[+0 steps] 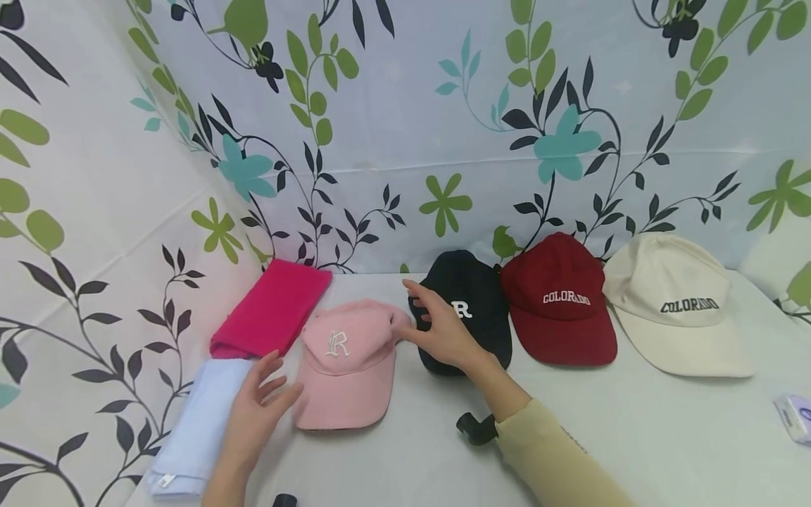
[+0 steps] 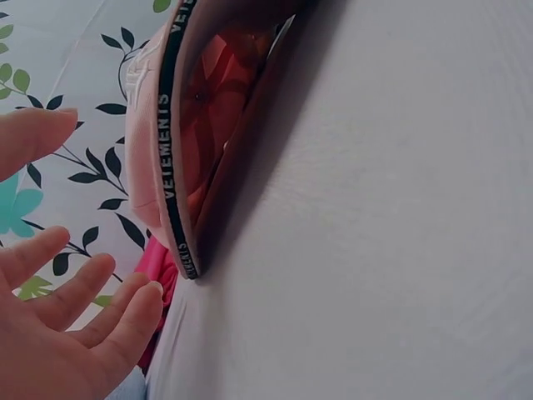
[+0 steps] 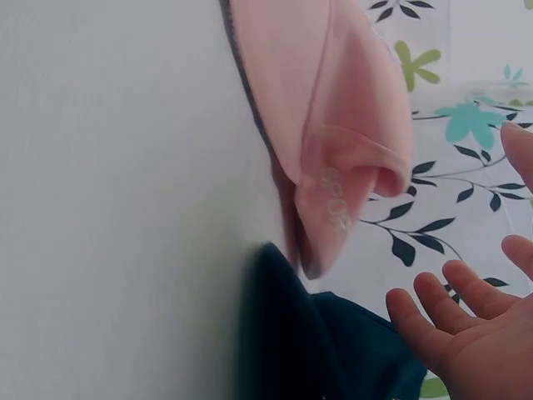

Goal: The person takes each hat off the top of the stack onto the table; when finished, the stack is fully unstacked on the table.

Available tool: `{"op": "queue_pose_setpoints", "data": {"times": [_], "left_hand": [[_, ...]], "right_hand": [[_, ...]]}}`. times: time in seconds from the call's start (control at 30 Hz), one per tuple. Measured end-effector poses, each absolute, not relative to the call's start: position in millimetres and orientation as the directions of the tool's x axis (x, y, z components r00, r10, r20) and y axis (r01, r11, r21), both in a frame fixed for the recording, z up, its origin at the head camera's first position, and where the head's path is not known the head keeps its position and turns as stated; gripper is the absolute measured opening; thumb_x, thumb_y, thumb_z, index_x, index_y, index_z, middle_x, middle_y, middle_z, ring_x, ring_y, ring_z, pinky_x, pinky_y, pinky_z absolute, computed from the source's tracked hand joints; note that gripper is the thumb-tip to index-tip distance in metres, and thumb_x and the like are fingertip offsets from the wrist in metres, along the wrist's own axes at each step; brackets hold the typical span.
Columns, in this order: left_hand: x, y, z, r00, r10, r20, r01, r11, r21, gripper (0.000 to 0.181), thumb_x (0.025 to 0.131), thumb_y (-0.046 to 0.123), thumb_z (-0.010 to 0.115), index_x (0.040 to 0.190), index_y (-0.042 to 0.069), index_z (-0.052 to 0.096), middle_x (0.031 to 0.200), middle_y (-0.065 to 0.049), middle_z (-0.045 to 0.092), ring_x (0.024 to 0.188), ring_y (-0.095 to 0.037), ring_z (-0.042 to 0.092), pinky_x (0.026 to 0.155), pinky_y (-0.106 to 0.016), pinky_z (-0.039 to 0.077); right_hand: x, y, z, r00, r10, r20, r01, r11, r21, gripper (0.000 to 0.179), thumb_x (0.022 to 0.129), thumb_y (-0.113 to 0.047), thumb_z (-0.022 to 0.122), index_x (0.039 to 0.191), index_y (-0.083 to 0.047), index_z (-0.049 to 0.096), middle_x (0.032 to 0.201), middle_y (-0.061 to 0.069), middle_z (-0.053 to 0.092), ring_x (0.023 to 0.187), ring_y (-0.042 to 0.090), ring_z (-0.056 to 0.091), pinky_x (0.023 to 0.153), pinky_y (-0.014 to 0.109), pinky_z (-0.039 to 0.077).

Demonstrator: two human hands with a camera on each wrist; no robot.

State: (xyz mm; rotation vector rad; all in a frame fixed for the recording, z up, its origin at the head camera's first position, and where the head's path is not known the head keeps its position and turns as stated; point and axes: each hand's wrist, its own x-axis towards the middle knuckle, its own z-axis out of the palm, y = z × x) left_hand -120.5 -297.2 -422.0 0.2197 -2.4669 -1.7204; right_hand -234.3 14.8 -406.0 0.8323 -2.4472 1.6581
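Note:
A pink cap (image 1: 345, 359) with a white embroidered letter lies on the white table, brim toward me. My left hand (image 1: 258, 401) hovers at its left, fingers spread and apart from it in the left wrist view, where the brim edge (image 2: 169, 150) shows dark lettered tape. On the other side, my right hand (image 1: 446, 331) is held over the black cap (image 1: 469, 282), thumb near the pink cap's right side. In the right wrist view the right hand's fingers (image 3: 450, 312) are loosely spread and hold nothing. The pink cap's strap end (image 3: 333, 200) shows there.
To the right stand a dark red cap (image 1: 560, 310) and a cream cap (image 1: 678, 303). A folded magenta cloth (image 1: 272, 306) and a light blue cloth (image 1: 199, 429) lie at the left. A small white-and-purple box (image 1: 794, 419) sits at the far right. Patterned fabric hangs behind.

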Motion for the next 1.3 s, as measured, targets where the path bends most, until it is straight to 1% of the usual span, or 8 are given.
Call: {"op": "queue_pose_setpoints", "data": {"times": [0.2, 0.4, 0.6, 0.67, 0.9, 1.07, 1.23, 1.3], "left_hand": [[-121.7, -297.3, -425.3, -0.984, -0.176, 0.024, -0.050, 0.401, 0.915, 0.082, 0.090, 0.025, 0.079, 0.156, 0.012, 0.032, 0.151, -0.018, 0.040, 0.130, -0.036, 0.047, 0.086, -0.009, 0.043], [-121.4, -296.3, -426.9, -0.982, -0.190, 0.011, -0.076, 0.445, 0.892, 0.083, 0.087, 0.024, 0.082, 0.154, 0.009, 0.036, 0.147, -0.020, 0.046, 0.125, -0.037, 0.053, 0.085, -0.014, 0.047], [-120.8, -295.9, -426.9, -0.982, -0.188, -0.012, -0.100, 0.467, 0.879, 0.084, 0.086, 0.024, 0.083, 0.153, 0.007, 0.037, 0.146, -0.022, 0.048, 0.123, -0.039, 0.056, 0.093, -0.036, 0.054], [-120.1, -295.6, -426.7, -0.982, -0.187, -0.018, -0.106, 0.476, 0.873, 0.083, 0.085, 0.023, 0.083, 0.153, 0.006, 0.038, 0.145, -0.022, 0.049, 0.122, -0.038, 0.057, 0.095, -0.040, 0.053], [-119.3, -294.8, -427.9, -0.982, -0.187, -0.031, -0.123, 0.503, 0.855, 0.077, 0.087, 0.023, 0.082, 0.150, 0.004, 0.043, 0.142, -0.021, 0.053, 0.120, -0.035, 0.058, 0.091, -0.026, 0.051], [-120.0, -294.1, -426.4, -0.982, -0.183, -0.040, -0.130, 0.516, 0.846, 0.076, 0.087, 0.024, 0.081, 0.149, 0.001, 0.043, 0.138, -0.023, 0.055, 0.121, -0.035, 0.058, 0.096, -0.032, 0.051], [-120.5, -293.2, -426.1, -0.983, -0.173, -0.061, -0.142, 0.510, 0.848, 0.078, 0.087, 0.025, 0.081, 0.149, -0.001, 0.041, 0.137, -0.024, 0.055, 0.122, -0.036, 0.056, 0.096, -0.028, 0.050], [-120.5, -292.8, -426.3, -0.983, -0.170, -0.068, -0.147, 0.511, 0.847, 0.078, 0.088, 0.025, 0.081, 0.149, 0.000, 0.041, 0.137, -0.024, 0.054, 0.122, -0.036, 0.055, 0.097, -0.029, 0.050]], "right_hand": [[-237.9, 4.5, -412.6, -0.864, -0.385, 0.323, -0.441, 0.273, -0.855, 0.076, 0.091, -0.025, 0.077, 0.156, -0.017, 0.038, 0.145, 0.015, 0.049, 0.128, 0.037, 0.050, 0.104, 0.052, 0.045], [-241.4, -4.5, -420.1, -0.873, -0.390, 0.293, -0.404, 0.243, -0.882, 0.072, 0.091, -0.021, 0.077, 0.154, -0.014, 0.041, 0.133, 0.015, 0.057, 0.118, 0.033, 0.057, 0.100, 0.044, 0.050], [-243.0, -12.1, -426.5, -0.885, -0.375, 0.276, -0.378, 0.231, -0.897, 0.068, 0.091, -0.020, 0.077, 0.151, -0.011, 0.045, 0.120, 0.009, 0.062, 0.109, 0.026, 0.062, 0.096, 0.036, 0.052], [-243.2, -14.6, -428.1, -0.891, -0.367, 0.268, -0.371, 0.246, -0.895, 0.066, 0.091, -0.022, 0.076, 0.149, -0.010, 0.047, 0.117, 0.006, 0.063, 0.107, 0.023, 0.062, 0.095, 0.034, 0.052], [-241.2, -20.3, -428.8, -0.895, -0.367, 0.253, -0.369, 0.289, -0.884, 0.057, 0.093, -0.024, 0.074, 0.143, -0.007, 0.053, 0.111, 0.005, 0.065, 0.100, 0.020, 0.058, 0.091, 0.033, 0.052], [-239.3, -24.3, -426.8, -0.899, -0.366, 0.240, -0.358, 0.300, -0.884, 0.054, 0.093, -0.024, 0.073, 0.140, -0.003, 0.056, 0.102, 0.003, 0.063, 0.092, 0.018, 0.057, 0.082, 0.029, 0.051], [-237.7, -28.4, -426.7, -0.909, -0.347, 0.233, -0.338, 0.284, -0.897, 0.052, 0.094, -0.018, 0.073, 0.139, 0.000, 0.056, 0.099, 0.004, 0.063, 0.087, 0.016, 0.058, 0.074, 0.025, 0.051], [-237.5, -29.6, -426.8, -0.912, -0.338, 0.232, -0.328, 0.262, -0.908, 0.051, 0.093, -0.014, 0.072, 0.139, 0.001, 0.055, 0.100, 0.006, 0.064, 0.087, 0.016, 0.059, 0.072, 0.023, 0.052]]}}
